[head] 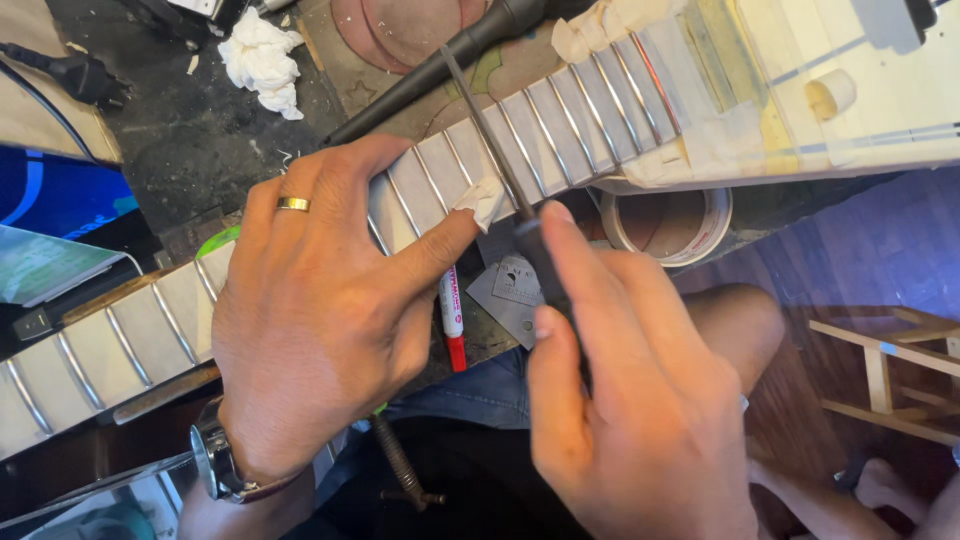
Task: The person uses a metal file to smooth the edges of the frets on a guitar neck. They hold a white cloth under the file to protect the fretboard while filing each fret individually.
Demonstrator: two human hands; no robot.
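Note:
A guitar neck (pixel 560 125) with metal frets and taped-over spaces lies diagonally across the workbench. My left hand (pixel 320 310), wearing a gold ring and a wristwatch, presses flat on the neck and pinches a small white piece of paper (pixel 484 200) against a fret with the thumb. My right hand (pixel 630 390) grips a thin dark metal file (pixel 490 135) that lies across the frets beside the paper. The file's handle is hidden in my right palm.
A roll of tape (pixel 668 225) and a small metal fret guard plate (pixel 505 290) lie under the neck. A red-capped marker (pixel 452 320) sits by my left thumb. Crumpled white tissue (pixel 262 58) and a black tool handle (pixel 440 65) lie behind. A wooden frame (pixel 880 360) stands at right.

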